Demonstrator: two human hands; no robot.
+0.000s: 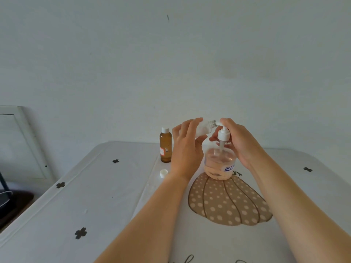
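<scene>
Left hand (187,147) fingers wrap small white bottle (204,128), lying level, mouth pointing right, right hand (241,141) fingers curl over pump bottle (218,164) head, amber bottle (165,147) just left, open desk (95,205) lower left

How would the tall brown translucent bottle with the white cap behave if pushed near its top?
The brown translucent bottle stands upright, tall and narrow, so it would probably tip rather than slide. Its round body would likely roll once down. Its fitted white cap should keep any contents in.
</scene>
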